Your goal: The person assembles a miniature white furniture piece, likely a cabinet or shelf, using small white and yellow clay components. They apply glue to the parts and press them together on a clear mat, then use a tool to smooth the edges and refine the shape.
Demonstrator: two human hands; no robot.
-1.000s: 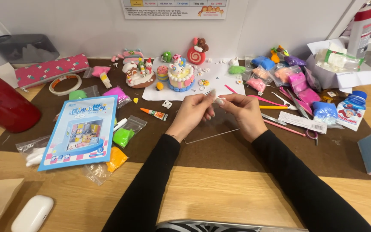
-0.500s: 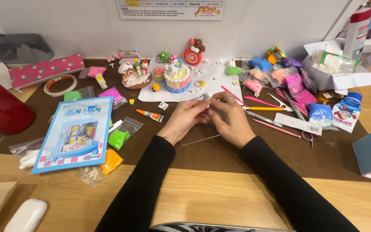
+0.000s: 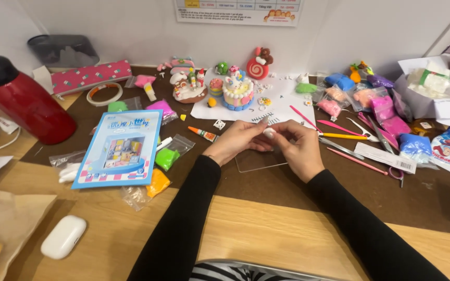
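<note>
My left hand (image 3: 238, 141) and my right hand (image 3: 298, 147) meet at the middle of the brown mat (image 3: 292, 192). Between their fingertips they pinch a small white lump of clay (image 3: 270, 133). Both wrists are in black sleeves. A clear plastic sheet (image 3: 259, 160) lies on the mat just under the hands. Beyond the hands a white paper (image 3: 282, 101) carries a small clay cake (image 3: 237, 92) and other clay figures (image 3: 188, 88).
A blue booklet (image 3: 122, 147), clay bags (image 3: 167, 157) and a glue tube (image 3: 202, 134) lie left. A red bottle (image 3: 19, 99) stands far left, a white earbud case (image 3: 63, 237) at the front. Clay packets (image 3: 376, 101), pink tools (image 3: 334, 127), scissors (image 3: 371, 127) and a small bottle (image 3: 449, 147) crowd the right.
Both hands have stayed together over the clear sheet, sinking slightly toward me and closing tighter on the white clay. The view has shifted a little.
</note>
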